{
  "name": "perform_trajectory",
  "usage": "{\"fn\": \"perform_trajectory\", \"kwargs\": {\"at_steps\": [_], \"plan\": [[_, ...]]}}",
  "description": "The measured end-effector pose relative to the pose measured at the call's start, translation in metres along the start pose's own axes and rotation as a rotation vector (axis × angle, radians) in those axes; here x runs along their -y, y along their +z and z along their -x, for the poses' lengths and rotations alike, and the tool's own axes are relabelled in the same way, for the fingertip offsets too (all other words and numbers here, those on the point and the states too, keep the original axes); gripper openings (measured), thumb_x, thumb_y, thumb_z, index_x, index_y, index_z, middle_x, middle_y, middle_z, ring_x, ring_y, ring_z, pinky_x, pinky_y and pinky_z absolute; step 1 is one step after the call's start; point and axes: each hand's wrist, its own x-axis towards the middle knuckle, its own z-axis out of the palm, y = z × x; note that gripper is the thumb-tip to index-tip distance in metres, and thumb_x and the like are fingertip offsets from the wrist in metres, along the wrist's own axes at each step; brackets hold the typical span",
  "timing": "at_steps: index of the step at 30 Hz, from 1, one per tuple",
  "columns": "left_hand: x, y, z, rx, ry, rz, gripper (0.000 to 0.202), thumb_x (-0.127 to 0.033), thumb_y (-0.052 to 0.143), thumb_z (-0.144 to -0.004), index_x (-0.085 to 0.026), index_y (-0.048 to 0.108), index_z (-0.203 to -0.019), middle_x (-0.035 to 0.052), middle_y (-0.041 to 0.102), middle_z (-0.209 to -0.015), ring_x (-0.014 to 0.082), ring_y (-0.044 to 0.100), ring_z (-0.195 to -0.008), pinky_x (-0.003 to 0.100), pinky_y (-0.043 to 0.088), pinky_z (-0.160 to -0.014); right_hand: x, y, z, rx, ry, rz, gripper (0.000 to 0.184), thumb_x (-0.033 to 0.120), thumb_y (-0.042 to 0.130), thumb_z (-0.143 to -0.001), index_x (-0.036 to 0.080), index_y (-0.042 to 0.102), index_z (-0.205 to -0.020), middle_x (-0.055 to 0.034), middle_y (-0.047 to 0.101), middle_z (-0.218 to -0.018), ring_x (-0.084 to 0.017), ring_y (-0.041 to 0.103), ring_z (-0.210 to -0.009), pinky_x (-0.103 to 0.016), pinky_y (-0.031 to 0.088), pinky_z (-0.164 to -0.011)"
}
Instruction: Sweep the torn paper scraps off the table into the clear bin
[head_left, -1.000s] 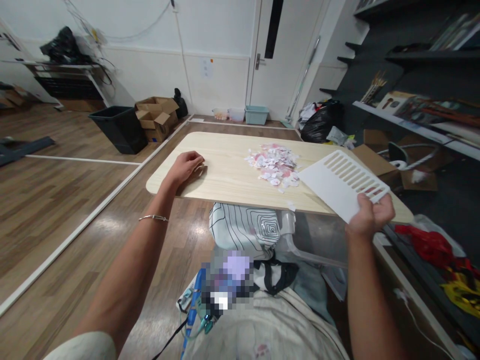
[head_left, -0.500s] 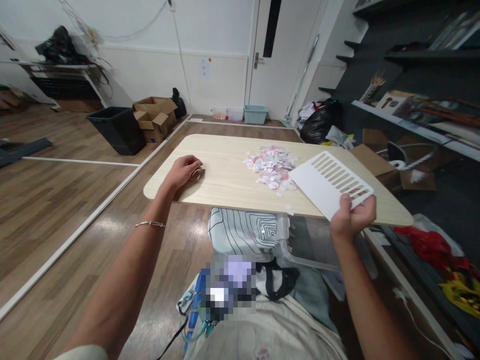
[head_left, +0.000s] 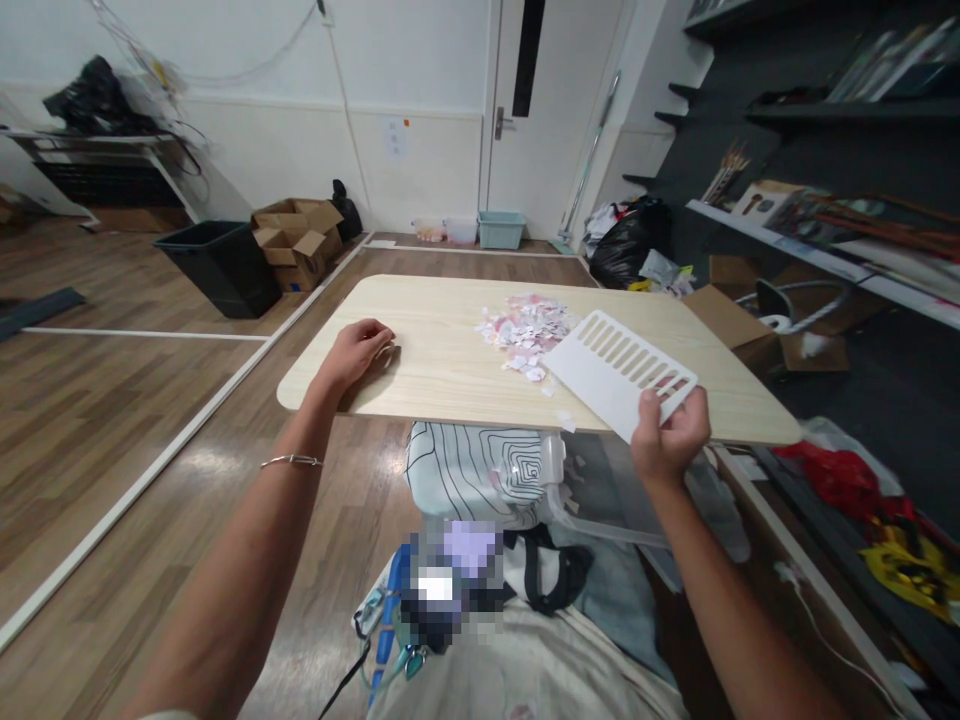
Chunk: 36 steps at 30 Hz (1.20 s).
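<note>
My right hand [head_left: 667,435] grips the near corner of a white slotted plastic panel [head_left: 611,375], held flat and low over the right side of a light wooden table [head_left: 435,365]. The panel's far edge touches a heap of pink and white paper scraps [head_left: 525,328] at the table's middle. My left hand [head_left: 358,352] rests on the table near its left front edge, fingers curled downward with nothing visible in them. A thin bracelet circles my left wrist.
A clear plastic bin [head_left: 600,490] and a patterned cushion [head_left: 480,468] sit under the table's front edge. Cardboard boxes [head_left: 296,240] and a black bin [head_left: 217,262] stand at the back left. Dark shelves [head_left: 825,230] line the right wall, with red clutter [head_left: 832,475] beside them.
My right hand has slid the white panel leftward, up against the scrap heap. My left hand has stayed on the table.
</note>
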Motion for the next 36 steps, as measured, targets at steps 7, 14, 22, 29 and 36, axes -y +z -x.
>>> {"fn": "perform_trajectory", "kwargs": {"at_steps": [7,14,22,29,36], "plan": [[-0.001,-0.002,0.001,-0.008,-0.002,-0.031,0.024,-0.048,0.083,-0.078,-0.024,0.078,-0.075,0.0065,0.076,-0.078,0.0245,0.065,-0.08,0.035,0.049,-0.07,0.024,0.003,0.019,0.159,0.06,-0.065,0.041,0.059,0.088,-0.085,0.029,0.063,-0.098,0.0012,0.066,-0.085,-0.021,0.064,-0.076,-0.033,0.055,-0.07],[-0.003,-0.003,0.001,0.011,0.007,-0.056,0.029,-0.053,0.086,-0.078,-0.024,0.078,-0.077,0.0064,0.076,-0.082,0.0255,0.066,-0.085,0.037,0.052,-0.078,0.035,0.001,0.028,0.248,0.098,-0.108,0.043,0.059,0.091,-0.085,0.029,0.065,-0.101,0.0018,0.067,-0.085,-0.021,0.063,-0.076,-0.033,0.054,-0.07],[0.0,-0.003,0.002,0.015,-0.021,0.002,0.025,-0.047,0.085,-0.081,-0.023,0.079,-0.079,0.0052,0.074,-0.08,0.0223,0.064,-0.079,0.034,0.049,-0.07,0.035,0.009,0.024,0.236,0.149,-0.153,0.043,0.057,0.091,-0.082,0.028,0.065,-0.1,0.0017,0.068,-0.088,-0.02,0.065,-0.08,-0.032,0.056,-0.074],[0.006,-0.004,0.0,0.017,-0.002,-0.013,0.024,-0.046,0.086,-0.082,-0.023,0.079,-0.08,0.0061,0.076,-0.081,0.0231,0.065,-0.08,0.034,0.051,-0.07,0.042,0.011,0.016,0.197,0.119,-0.178,0.042,0.058,0.09,-0.083,0.028,0.065,-0.099,0.0017,0.066,-0.087,-0.02,0.063,-0.078,-0.032,0.056,-0.072],[0.009,-0.005,0.001,0.011,-0.032,0.023,0.032,-0.054,0.086,-0.078,-0.023,0.077,-0.08,0.0057,0.073,-0.082,0.0225,0.064,-0.08,0.032,0.049,-0.068,0.04,0.011,0.021,0.238,0.134,-0.179,0.043,0.058,0.092,-0.085,0.027,0.067,-0.101,-0.0004,0.068,-0.09,-0.021,0.064,-0.081,-0.034,0.057,-0.075]]}}
